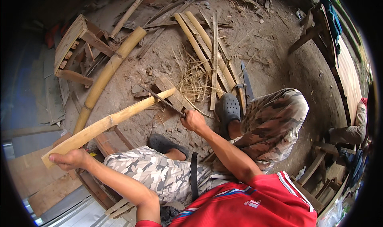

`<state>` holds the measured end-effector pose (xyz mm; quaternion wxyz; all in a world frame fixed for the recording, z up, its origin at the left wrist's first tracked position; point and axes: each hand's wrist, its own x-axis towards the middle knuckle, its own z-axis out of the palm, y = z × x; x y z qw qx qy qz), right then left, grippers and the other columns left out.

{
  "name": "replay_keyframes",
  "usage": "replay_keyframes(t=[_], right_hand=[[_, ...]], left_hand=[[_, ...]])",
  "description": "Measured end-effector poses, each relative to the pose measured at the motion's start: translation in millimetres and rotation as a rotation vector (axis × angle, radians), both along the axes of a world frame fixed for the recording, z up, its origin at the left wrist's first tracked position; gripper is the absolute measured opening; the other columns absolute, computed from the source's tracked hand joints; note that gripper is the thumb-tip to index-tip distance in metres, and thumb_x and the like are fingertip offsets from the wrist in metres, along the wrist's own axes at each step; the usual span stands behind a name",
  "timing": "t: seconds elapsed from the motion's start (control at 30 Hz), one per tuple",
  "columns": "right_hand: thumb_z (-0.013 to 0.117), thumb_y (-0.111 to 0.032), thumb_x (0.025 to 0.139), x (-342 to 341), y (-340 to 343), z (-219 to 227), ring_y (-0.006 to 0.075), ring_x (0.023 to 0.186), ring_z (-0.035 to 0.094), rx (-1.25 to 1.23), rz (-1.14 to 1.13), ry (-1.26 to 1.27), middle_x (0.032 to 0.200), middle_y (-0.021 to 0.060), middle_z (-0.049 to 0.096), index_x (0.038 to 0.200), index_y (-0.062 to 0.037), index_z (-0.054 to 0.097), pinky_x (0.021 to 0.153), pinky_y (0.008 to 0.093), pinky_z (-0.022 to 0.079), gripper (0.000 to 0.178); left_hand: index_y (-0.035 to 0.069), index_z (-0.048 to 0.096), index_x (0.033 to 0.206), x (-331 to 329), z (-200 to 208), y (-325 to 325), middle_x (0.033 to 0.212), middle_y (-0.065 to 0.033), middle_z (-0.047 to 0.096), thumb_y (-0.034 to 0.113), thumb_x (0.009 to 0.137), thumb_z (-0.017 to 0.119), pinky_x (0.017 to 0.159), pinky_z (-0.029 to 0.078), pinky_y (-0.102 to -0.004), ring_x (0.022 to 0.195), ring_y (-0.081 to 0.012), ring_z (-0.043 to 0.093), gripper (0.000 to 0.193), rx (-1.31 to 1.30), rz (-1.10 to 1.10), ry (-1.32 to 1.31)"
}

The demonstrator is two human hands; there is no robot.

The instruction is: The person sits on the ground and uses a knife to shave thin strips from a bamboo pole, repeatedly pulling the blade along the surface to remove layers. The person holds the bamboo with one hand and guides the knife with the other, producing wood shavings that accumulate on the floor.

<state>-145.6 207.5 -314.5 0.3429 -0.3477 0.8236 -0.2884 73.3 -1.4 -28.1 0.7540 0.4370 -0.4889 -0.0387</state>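
Note:
My left hand (68, 160) is closed around the near end of a split bamboo strip (109, 121), thumb on top. The strip slants away to the right, and its far end is close to a wooden block (164, 83) on the ground. My right hand (194, 120) grips the handle of a long knife (169, 105). Its dark, narrow blade points up and left, crossing the strip near the far end. Whether the edge is cutting into the bamboo I cannot tell. Thin bamboo shavings (193, 77) lie in a heap beyond the block.
Several split bamboo lengths (194, 43) lie past the shavings, beside a hammer (241, 86) and a blue flat blade (247, 81). A long bamboo pole (104, 80) leans by a wooden stool (72, 47) at left. Wooden benches (351, 79) line the right. My clogs (230, 107) flank the work.

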Motion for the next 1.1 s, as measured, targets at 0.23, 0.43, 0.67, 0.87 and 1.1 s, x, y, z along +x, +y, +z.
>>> replay_keyframes(t=[0.23,0.43,0.67,0.87,1.1], right_hand=[[0.063,-0.024,0.080,-29,48,-114,0.0437,0.069,0.069,0.100,-0.179,0.235,0.068,0.0282,0.065,0.067,0.0030,0.067,0.063,0.0454,0.057,0.030],[0.052,-0.027,0.087,-18,34,-71,0.0449,0.098,0.067,0.354,-0.184,-0.090,0.099,0.0308,0.068,0.098,0.0055,0.071,0.086,0.0483,0.054,0.039],[0.064,-0.034,0.084,-25,14,-47,0.0431,0.097,0.068,0.350,-0.307,-0.255,0.099,0.0310,0.069,0.102,0.0065,0.069,0.085,0.0465,0.053,0.045],[0.065,-0.035,0.084,-12,-4,-5,0.0452,0.089,0.068,0.127,-0.246,-0.178,0.087,0.0320,0.067,0.094,0.0076,0.069,0.080,0.0486,0.052,0.044],[0.065,-0.031,0.088,33,-10,115,0.0465,0.075,0.066,-0.138,-0.016,-0.251,0.073,0.0303,0.063,0.084,0.0050,0.062,0.069,0.0493,0.051,0.037]], left_hand=[[-0.004,0.057,0.085,-10,8,-3,0.077,-0.0121,0.058,0.061,0.096,0.046,0.052,0.051,-0.0321,0.066,-0.0207,0.061,0.067,-0.052,-0.022,-0.040],[-0.008,0.062,0.091,12,-2,-11,0.084,-0.0157,0.061,0.058,0.099,0.040,0.063,0.053,-0.0347,0.073,-0.0236,0.062,0.070,-0.015,0.001,-0.032],[-0.001,0.050,0.114,-27,8,-2,0.087,-0.0131,0.060,0.070,0.097,0.025,0.063,0.053,-0.0333,0.073,-0.0251,0.062,0.077,-0.046,-0.329,-0.033],[0.009,0.044,0.120,-16,0,-4,0.084,-0.0097,0.057,0.073,0.096,0.024,0.056,0.050,-0.0309,0.066,-0.0213,0.059,0.071,-0.072,-0.505,0.209],[0.012,0.043,0.106,-17,-1,0,0.074,-0.0053,0.047,0.068,0.098,0.030,0.041,0.039,-0.0244,0.048,-0.0136,0.047,0.058,-0.150,-0.610,0.233]])
